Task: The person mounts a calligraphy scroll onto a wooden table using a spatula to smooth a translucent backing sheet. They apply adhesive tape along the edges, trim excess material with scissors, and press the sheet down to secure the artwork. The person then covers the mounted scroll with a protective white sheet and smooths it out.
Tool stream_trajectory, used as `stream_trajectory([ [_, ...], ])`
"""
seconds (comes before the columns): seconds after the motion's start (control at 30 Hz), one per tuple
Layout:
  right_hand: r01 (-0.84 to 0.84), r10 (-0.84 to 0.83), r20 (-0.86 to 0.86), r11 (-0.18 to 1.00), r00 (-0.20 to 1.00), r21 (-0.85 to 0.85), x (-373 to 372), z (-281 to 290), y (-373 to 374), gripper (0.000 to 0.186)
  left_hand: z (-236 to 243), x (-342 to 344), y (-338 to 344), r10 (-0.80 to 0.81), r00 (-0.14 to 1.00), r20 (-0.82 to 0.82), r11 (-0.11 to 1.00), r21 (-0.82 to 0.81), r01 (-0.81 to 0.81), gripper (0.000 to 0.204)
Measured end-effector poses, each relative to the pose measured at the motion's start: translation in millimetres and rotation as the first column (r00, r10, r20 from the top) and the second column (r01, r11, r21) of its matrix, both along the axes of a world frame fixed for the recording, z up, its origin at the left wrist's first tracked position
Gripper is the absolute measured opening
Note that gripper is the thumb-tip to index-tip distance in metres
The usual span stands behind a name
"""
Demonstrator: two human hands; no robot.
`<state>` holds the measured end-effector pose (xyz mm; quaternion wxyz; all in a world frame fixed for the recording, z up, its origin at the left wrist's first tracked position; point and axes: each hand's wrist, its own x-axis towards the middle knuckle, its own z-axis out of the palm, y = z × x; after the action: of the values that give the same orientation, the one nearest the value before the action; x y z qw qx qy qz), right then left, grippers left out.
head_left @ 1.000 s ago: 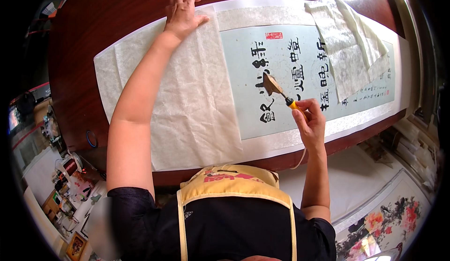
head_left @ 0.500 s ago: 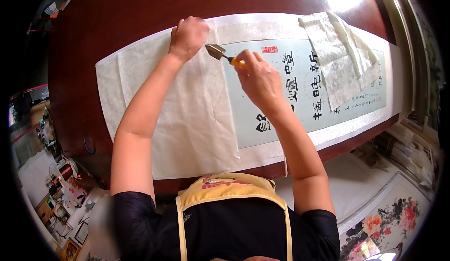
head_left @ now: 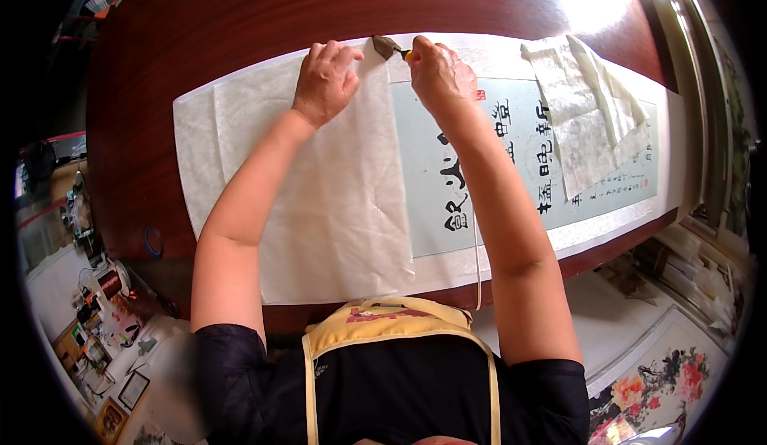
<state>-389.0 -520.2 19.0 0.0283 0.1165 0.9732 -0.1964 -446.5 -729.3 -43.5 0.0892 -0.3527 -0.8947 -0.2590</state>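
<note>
Dark reddish-brown polished wooden table (head_left: pixel 240 29), bearing all. Long white mounting paper sheet (head_left: pixel 319 221) spread flat across it, running left to right. Pale blue-green calligraphy scroll with black brush characters (head_left: pixel 511 165) lying on the sheet's right part. Crumpled translucent white tissue sheet (head_left: pixel 583 117) resting over the scroll's right end. Left hand (head_left: pixel 323 81) pressed down on the white sheet near its far edge, fingers curled, holding nothing. Right hand (head_left: pixel 439 73) closed around small flat-bladed tool with yellow handle (head_left: pixel 391 48); blade at the scroll's far left corner, just beside the left fingertips. No containers within reach.
</note>
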Motion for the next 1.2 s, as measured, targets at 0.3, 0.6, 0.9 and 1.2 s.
stream_trajectory([
  [0.3, -0.041, 0.036, -0.088, 0.997, 0.995, -0.058, 23, -2, 8, 0.013, -18, 75, -9, 0.101, 0.995, 0.018, 0.962, -0.257, -0.093, 0.049],
  [0.6, -0.037, 0.036, -0.053, 0.999, 0.998, -0.013, 75, -5, -1, 0.008, -20, 90, -7, 0.119, 0.993, -0.021, 0.971, -0.205, -0.121, 0.055],
  [0.9, -0.023, 0.02, -0.116, 1.0, 0.993, -0.02, 56, -10, -1, 0.01, 1, 173, -15, 0.046, 0.995, 0.093, 0.987, -0.156, -0.031, 0.061],
  [1.2, -0.023, 0.021, -0.043, 0.998, 0.999, -0.051, 70, -2, 7, 0.017, 0, 229, -29, -0.033, 0.99, 0.139, 0.982, -0.181, 0.058, 0.065],
])
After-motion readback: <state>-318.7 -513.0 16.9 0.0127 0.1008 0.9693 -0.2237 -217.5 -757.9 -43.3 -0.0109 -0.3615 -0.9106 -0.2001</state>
